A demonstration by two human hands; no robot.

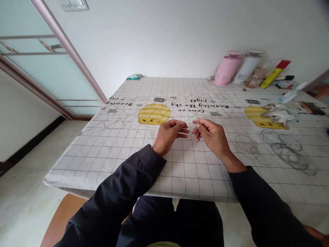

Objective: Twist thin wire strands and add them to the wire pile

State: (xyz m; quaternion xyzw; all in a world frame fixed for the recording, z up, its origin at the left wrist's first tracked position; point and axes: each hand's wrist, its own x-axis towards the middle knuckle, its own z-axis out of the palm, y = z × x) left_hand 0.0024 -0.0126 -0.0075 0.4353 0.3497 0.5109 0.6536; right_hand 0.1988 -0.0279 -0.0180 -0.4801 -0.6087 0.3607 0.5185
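Note:
My left hand point(169, 134) and my right hand point(212, 136) are above the middle of the table, fingertips facing each other with a small gap. On the left, thumb and index finger are pinched while the other fingers stretch out. The right thumb and index finger are also pinched, its other fingers curled loosely. Whatever the pinches hold is too fine to make out. Beneath lies a white checked tablecloth point(115, 164) with yellow cat prints. A tangle of thin dark strands point(290, 151) lies to the right, and more fine strands point(113, 124) spread at the left.
At the back right stand a pink cylinder point(227, 70), a white cylinder point(248, 70) and a yellow-red box point(275, 73). A crumpled cloth point(279, 113) lies in front of them. A green-white packet point(134, 77) rests at the far left corner. A brown seat point(64, 216) is below.

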